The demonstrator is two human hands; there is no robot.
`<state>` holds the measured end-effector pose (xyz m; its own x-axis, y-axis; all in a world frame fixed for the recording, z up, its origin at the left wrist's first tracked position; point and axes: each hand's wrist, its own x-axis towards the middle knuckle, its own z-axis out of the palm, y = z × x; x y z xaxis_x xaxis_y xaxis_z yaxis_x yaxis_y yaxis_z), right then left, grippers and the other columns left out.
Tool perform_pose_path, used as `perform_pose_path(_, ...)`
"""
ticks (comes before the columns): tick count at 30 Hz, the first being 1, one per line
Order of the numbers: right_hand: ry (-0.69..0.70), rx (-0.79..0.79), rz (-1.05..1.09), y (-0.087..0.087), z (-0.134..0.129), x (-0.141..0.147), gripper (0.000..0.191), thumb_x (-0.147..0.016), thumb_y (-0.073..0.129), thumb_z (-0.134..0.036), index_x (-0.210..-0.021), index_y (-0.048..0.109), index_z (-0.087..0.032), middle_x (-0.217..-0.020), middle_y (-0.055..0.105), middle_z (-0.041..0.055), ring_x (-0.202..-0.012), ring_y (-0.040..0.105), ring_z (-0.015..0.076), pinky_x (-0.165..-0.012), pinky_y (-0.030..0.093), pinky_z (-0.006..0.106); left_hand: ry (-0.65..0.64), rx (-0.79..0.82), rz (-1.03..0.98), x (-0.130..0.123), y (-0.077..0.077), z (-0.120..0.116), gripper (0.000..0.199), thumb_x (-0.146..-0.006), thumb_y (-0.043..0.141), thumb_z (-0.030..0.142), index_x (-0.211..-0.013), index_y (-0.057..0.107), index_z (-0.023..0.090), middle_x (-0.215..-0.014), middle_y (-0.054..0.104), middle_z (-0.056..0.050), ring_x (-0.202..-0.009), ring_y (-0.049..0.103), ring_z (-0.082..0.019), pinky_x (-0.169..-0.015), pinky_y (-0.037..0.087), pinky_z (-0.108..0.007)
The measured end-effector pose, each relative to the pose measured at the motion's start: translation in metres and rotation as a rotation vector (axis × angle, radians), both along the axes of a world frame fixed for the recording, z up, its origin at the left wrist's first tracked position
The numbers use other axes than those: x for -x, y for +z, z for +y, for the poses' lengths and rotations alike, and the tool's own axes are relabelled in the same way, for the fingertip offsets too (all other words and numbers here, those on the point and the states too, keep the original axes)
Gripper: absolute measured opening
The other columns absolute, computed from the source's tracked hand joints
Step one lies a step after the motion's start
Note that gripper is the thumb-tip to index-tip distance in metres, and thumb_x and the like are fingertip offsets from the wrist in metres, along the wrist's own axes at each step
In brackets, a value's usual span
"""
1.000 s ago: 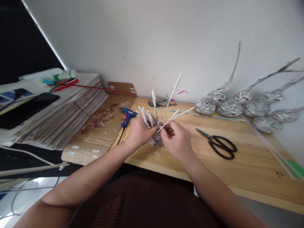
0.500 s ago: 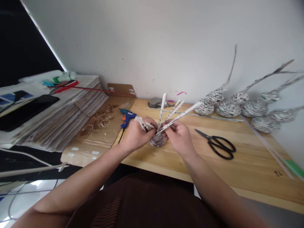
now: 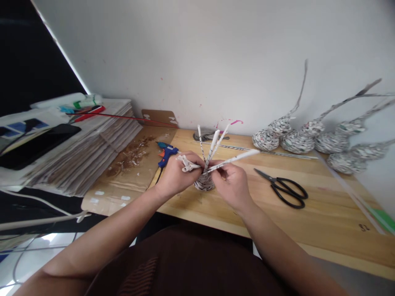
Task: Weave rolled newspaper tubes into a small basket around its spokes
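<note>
Between my hands on the wooden table stands a small woven paper base (image 3: 204,183), coiled from rolled newspaper. Several rolled paper tubes (image 3: 212,144) rise from it, fanned out. My left hand (image 3: 180,174) is closed at the base's left side, with a crumpled white paper end (image 3: 187,163) poking out of its grip. At the right side, my right hand (image 3: 232,181) pinches the lower part of a paper tube (image 3: 239,157) that slants to the right. The fingertips of both hands partly hide the weave's top.
Black-handled scissors (image 3: 285,190) lie to the right. A blue glue gun (image 3: 168,153) sits left of my hands, beside stacked newspapers (image 3: 101,144). Several woven paper gourds (image 3: 267,139) with twig stems line the wall. Thin paper rods (image 3: 259,150) lie at the back.
The upright tubes have shifted: one now leans left, others stand closer to the middle. The right-slanting tube has tilted lower. Both hands stay at the woven base.
</note>
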<state>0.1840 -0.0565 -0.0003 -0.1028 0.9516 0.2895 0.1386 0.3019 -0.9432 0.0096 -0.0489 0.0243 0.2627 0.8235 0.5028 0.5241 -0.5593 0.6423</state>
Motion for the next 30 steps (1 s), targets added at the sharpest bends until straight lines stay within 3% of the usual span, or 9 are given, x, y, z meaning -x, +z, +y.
perform_pose_path(6, -0.045, -0.232, -0.209, 0.0, -0.006, 0.0, 0.016, -0.078, 0.063, -0.013, -0.087, 0.073, -0.021, -0.087, 0.074, 0.0055, -0.076, 0.069, 0.0199, -0.074, 0.056, 0.033, 0.074, 0.072, -0.037, -0.003, 0.001, -0.004, 0.014, -0.076, 0.062, 0.008, -0.082, 0.067, 0.02, -0.075, 0.069, 0.001, -0.068, 0.064, -0.012, -0.063, 0.048, -0.022)
perform_pose_path(10, -0.068, -0.279, -0.22, -0.001, -0.006, 0.001, 0.018, -0.081, 0.061, -0.012, -0.09, 0.074, -0.02, -0.096, 0.076, 0.007, -0.083, 0.071, 0.021, -0.077, 0.057, 0.034, 0.194, 0.112, -0.071, -0.007, -0.001, -0.006, 0.018, -0.073, 0.068, 0.012, -0.082, 0.054, 0.021, -0.07, 0.062, 0.004, -0.061, 0.059, -0.011, -0.056, 0.043, -0.021)
perform_pose_path(15, -0.08, -0.262, -0.192, -0.003, -0.004, 0.003, 0.018, -0.086, 0.059, -0.015, -0.095, 0.074, -0.019, -0.095, 0.077, 0.0064, -0.083, 0.072, 0.0196, -0.077, 0.056, 0.032, 0.23, 0.136, -0.154, -0.011, -0.007, -0.007, 0.023, -0.074, 0.07, 0.016, -0.08, 0.048, 0.022, -0.074, 0.063, 0.002, -0.068, 0.063, -0.013, -0.062, 0.047, -0.023)
perform_pose_path(22, -0.064, -0.196, -0.145, -0.005, -0.006, 0.005, 0.014, -0.086, 0.064, -0.022, -0.097, 0.072, -0.019, -0.094, 0.076, 0.0079, -0.079, 0.07, 0.0192, -0.072, 0.056, 0.032, 0.223, 0.231, -0.29, -0.011, -0.009, -0.008, 0.038, -0.07, 0.072, 0.014, -0.099, 0.048, 0.022, -0.083, 0.068, 0.001, -0.074, 0.068, -0.015, -0.069, 0.052, -0.026)
perform_pose_path(27, -0.046, -0.102, -0.099, -0.001, -0.005, 0.004, 0.01, -0.086, 0.067, -0.029, -0.089, 0.069, -0.019, -0.084, 0.073, 0.0047, -0.073, 0.067, 0.0172, -0.067, 0.053, 0.029, 0.194, 0.199, -0.191, -0.01, -0.006, -0.009, 0.019, -0.072, 0.068, 0.013, -0.085, 0.056, 0.02, -0.078, 0.065, 0.001, -0.068, 0.063, -0.013, -0.063, 0.049, -0.024)
perform_pose_path(30, -0.048, -0.025, -0.045, 0.001, -0.002, 0.005, 0.011, -0.087, 0.063, -0.029, -0.084, 0.067, -0.019, -0.074, 0.069, 0.0019, -0.062, 0.061, 0.0139, -0.057, 0.049, 0.025, 0.13, 0.226, -0.196, -0.009, -0.006, -0.01, 0.019, -0.076, 0.07, 0.017, -0.091, 0.059, 0.02, -0.082, 0.068, 0.0, -0.071, 0.066, -0.014, -0.065, 0.052, -0.025)
